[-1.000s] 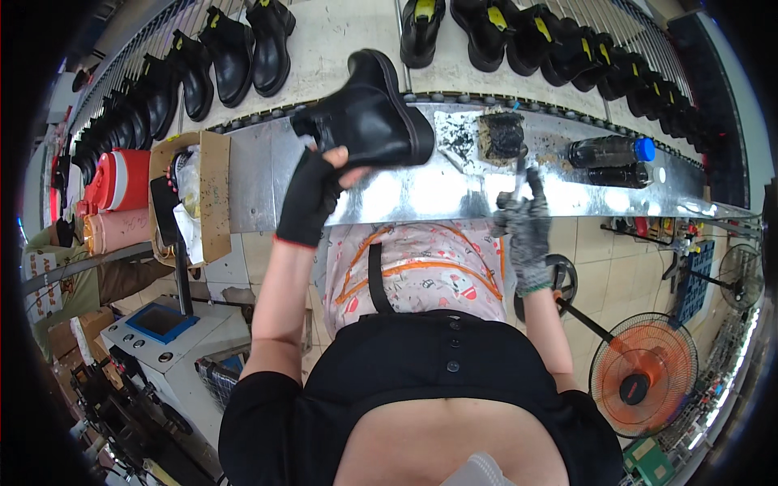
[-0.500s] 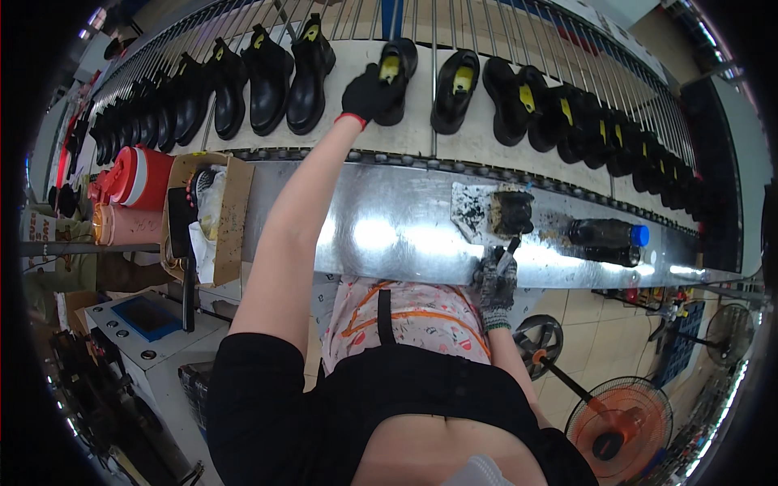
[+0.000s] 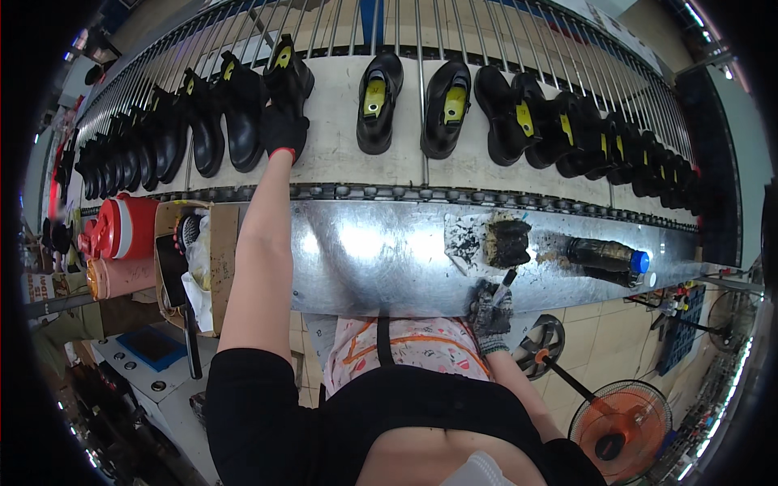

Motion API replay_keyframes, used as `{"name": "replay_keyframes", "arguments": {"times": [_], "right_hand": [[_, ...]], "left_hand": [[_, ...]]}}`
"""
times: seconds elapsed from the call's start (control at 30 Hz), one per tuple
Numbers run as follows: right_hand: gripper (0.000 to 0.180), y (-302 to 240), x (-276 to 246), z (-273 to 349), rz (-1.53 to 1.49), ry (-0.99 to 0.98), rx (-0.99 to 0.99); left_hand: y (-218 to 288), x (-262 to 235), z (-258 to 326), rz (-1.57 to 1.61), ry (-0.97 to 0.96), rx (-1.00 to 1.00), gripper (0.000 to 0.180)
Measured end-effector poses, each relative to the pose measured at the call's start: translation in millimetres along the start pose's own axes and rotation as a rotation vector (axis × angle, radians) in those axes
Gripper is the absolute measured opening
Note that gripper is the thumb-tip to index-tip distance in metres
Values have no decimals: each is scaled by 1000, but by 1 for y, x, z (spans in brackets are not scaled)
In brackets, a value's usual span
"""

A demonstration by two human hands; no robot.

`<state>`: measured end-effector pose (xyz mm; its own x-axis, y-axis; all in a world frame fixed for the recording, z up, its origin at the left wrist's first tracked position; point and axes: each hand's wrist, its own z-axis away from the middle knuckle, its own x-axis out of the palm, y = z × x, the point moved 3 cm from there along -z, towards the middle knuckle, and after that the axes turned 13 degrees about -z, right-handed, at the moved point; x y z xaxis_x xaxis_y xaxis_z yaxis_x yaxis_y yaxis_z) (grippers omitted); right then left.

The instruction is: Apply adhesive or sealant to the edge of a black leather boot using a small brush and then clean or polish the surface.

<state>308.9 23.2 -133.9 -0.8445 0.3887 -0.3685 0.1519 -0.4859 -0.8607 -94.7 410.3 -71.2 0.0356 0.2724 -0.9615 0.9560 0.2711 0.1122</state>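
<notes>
My left hand point(image 3: 284, 134), in a black glove with a red cuff, is closed over the toe of a black ankle boot point(image 3: 287, 79) with a yellow label at its top. To its right, another black boot point(image 3: 379, 105) stands apart with its opening and yellow insole showing. My right hand point(image 3: 491, 312), in a dirty grey knit glove, is closed on a slim pen-like tool point(image 3: 506, 281) with a dark end, near the front edge of the metal ledge. Just beyond it lies a blackened block point(image 3: 508, 243) on a stained white sheet point(image 3: 463, 243).
Rows of black boots point(image 3: 166, 142) line the pale belt point(image 3: 332, 154) on both sides. A dark bottle with a blue cap point(image 3: 604, 253) lies on the ledge point(image 3: 365, 287). At left are an open carton point(image 3: 224, 275) and a red jug point(image 3: 134, 227); a fan point(image 3: 620, 429) stands lower right.
My left hand has left the boot beside the gap and moved left to the neighbouring one. The view has shifted, with the ledge lower in the picture. My right hand keeps the tool.
</notes>
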Motion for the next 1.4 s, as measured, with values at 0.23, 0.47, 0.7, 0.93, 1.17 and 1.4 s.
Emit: {"name": "replay_keyframes", "arguments": {"times": [0.23, 0.47, 0.7, 0.93, 1.17, 1.4], "right_hand": [[16, -12, 8, 0, -296, -13, 103], [12, -7, 8, -12, -257, -46, 5], [18, -29, 6, -6, -533, -109, 26], [21, -38, -17, 21, -293, -316, 170], [65, -85, -22, 42, -555, -134, -78], [63, -81, -16, 52, -733, -310, -10]], "left_hand": [[-22, -7, 5, 101, -59, -140, 87], [-60, -29, 93, 764, -371, -109, 90], [-7, -115, 265, 242, -212, -57, 76], [7, -121, 286, 263, -385, 157, 54], [25, -95, 181, 1421, -565, 16, 57], [70, -59, 157, 1391, -1042, 245, 81]]}}
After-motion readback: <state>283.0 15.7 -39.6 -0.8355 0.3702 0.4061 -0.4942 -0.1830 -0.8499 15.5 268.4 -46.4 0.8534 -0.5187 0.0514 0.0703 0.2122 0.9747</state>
